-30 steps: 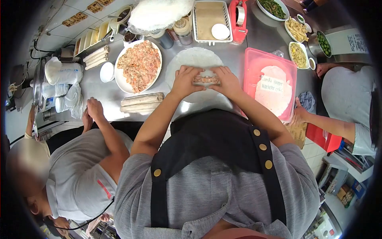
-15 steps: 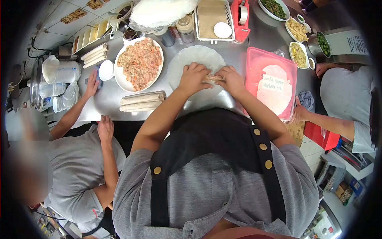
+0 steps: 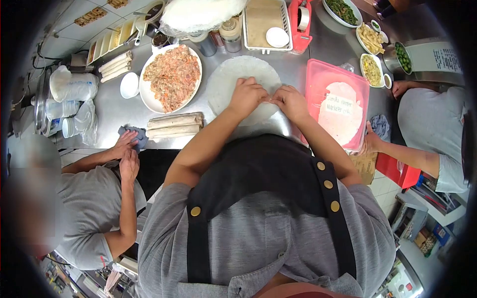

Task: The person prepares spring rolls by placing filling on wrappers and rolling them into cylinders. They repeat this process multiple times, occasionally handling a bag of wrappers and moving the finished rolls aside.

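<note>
Kitchen scene from above: a stainless-steel tabletop [image 3: 119, 111] crowded with dishes and containers, wall tiles at the far left. At centre lies a round, translucent rice-paper wrapper [image 3: 233, 79], spread flat on the steel. The left hand [image 3: 247, 95] and right hand [image 3: 290, 102] sit side by side on its near half, fingers curled down and clenched over a partly formed roll [image 3: 271, 99], of which only a sliver shows between the thumbs. Compared with half a second ago, when a strip of filling was visible between the hands, and a second ago, when the whole filled bundle lay exposed, the hands have closed together and the filling is now covered; judged from this, the rolling has advanced and the bundle is being tightened inside the wrapper.

Outward from the wrapper: left of it, a white plate of chopped filling [image 3: 171, 77]; nearer the edge, three finished rolls [image 3: 175, 125] lying parallel. To the right, a pink lidded container [image 3: 338, 104] bearing a handwritten label. Behind, a red tape dispenser [image 3: 300, 20] and a white tray [image 3: 266, 22].

A co-worker's hands [image 3: 128, 144] at the left edge press a dark cloth [image 3: 135, 133]. Another person's hand [image 3: 370, 141] rests at the right edge.
</note>
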The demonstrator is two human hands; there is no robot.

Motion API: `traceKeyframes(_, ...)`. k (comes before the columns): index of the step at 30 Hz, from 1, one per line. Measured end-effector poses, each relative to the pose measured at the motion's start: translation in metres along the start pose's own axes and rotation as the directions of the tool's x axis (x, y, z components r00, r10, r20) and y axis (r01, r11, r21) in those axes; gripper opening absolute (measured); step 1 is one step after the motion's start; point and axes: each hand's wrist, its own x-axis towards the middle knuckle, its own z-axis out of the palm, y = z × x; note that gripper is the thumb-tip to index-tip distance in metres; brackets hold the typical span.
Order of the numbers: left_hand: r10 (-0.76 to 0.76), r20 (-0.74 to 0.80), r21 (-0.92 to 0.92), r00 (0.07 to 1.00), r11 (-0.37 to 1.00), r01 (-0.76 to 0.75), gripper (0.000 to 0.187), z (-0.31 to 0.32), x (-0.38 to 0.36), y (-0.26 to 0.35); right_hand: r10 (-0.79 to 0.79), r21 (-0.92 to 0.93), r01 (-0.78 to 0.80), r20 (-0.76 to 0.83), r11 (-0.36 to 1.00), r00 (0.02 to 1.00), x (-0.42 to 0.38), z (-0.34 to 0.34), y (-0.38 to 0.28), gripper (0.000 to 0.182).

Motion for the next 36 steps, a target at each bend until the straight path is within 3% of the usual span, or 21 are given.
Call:
traceKeyframes(2,0.113,-0.008,0.118,0.994,0.987,-0.111,0.014,0.005,0.004,0.005,0.014,-0.113,-0.008,0.046,0.994,0.999,0.003,0.005,0.002,0.026)
traceKeyframes(4,0.09,-0.036,0.085,0.995,0.993,-0.086,0.019,-0.013,-0.004,0.003,0.037,-0.059,-0.034,0.066,0.998,0.997,0.001,-0.003,-0.003,0.026)
traceKeyframes(6,-0.069,-0.312,-0.034,0.948,0.998,0.061,0.031,-0.035,-0.015,-0.007,0.061,-0.005,-0.061,0.091,0.998,0.994,-0.001,-0.013,-0.01,0.027)
traceKeyframes(7,-0.126,-0.376,-0.073,0.918,0.992,0.106,0.049,-0.051,-0.028,-0.024,0.086,0.044,-0.088,0.039,0.995,0.995,-0.003,-0.017,-0.015,0.029)
traceKeyframes(9,-0.189,-0.469,0.019,0.862,0.974,0.224,0.066,-0.093,-0.06,-0.057,0.11,0.102,-0.108,-0.006,0.989,0.994,-0.006,-0.022,-0.015,0.032)
traceKeyframes(10,-0.324,-0.426,0.041,0.844,0.926,0.376,0.082,-0.108,-0.084,-0.075,0.109,0.089,-0.106,-0.038,0.99,0.993,-0.008,-0.024,-0.013,0.034)
traceKeyframes(11,-0.348,-0.431,0.071,0.832,0.906,0.416,0.087,-0.129,-0.101,-0.078,0.113,0.075,-0.108,-0.068,0.991,0.991,-0.008,-0.026,-0.012,0.037)
traceKeyframes(14,-0.575,-0.286,0.142,0.767,0.766,0.627,0.077,-0.142,-0.146,-0.095,0.177,0.099,-0.173,-0.035,0.98,0.984,-0.005,-0.029,-0.014,0.035)
traceKeyframes(17,-0.596,-0.253,0.146,0.762,0.756,0.639,0.062,-0.13,-0.16,-0.096,0.199,0.173,-0.19,-0.039,0.966,0.979,0.0,-0.022,-0.012,0.033)
traceKeyframes(24,-0.536,-0.241,0.171,0.809,0.797,0.579,0.045,-0.115,-0.165,-0.101,0.202,0.211,-0.191,-0.031,0.959,0.979,-0.001,-0.026,-0.01,0.031)
traceKeyframes(30,-0.406,-0.196,0.108,0.893,0.896,0.431,0.033,-0.131,-0.161,-0.098,0.179,0.25,-0.182,0.033,0.951,0.983,-0.004,-0.028,-0.014,0.03)
traceKeyframes(32,-0.551,-0.13,-0.112,0.824,0.834,0.54,0.034,-0.132,-0.151,-0.096,0.082,0.194,-0.1,0.095,0.976,0.992,-0.002,-0.026,-0.024,0.033)
traceKeyframes(33,-0.623,-0.076,-0.239,0.778,0.769,0.592,0.04,-0.127,-0.143,-0.099,-0.109,0.097,0.109,-0.013,0.989,0.994,0.001,-0.013,-0.018,0.034)
traceKeyframes(34,-0.621,-0.069,-0.244,0.781,0.77,0.59,0.04,-0.127,-0.13,-0.092,-0.1,0.092,0.101,-0.011,0.991,0.995,0.007,-0.008,-0.024,0.034)
traceKeyframes(36,-0.448,0.154,-0.473,0.881,0.749,0.464,0.032,-0.125,-0.101,-0.071,-0.181,0.065,0.182,-0.008,0.981,0.983,0.021,0.006,-0.042,0.036)
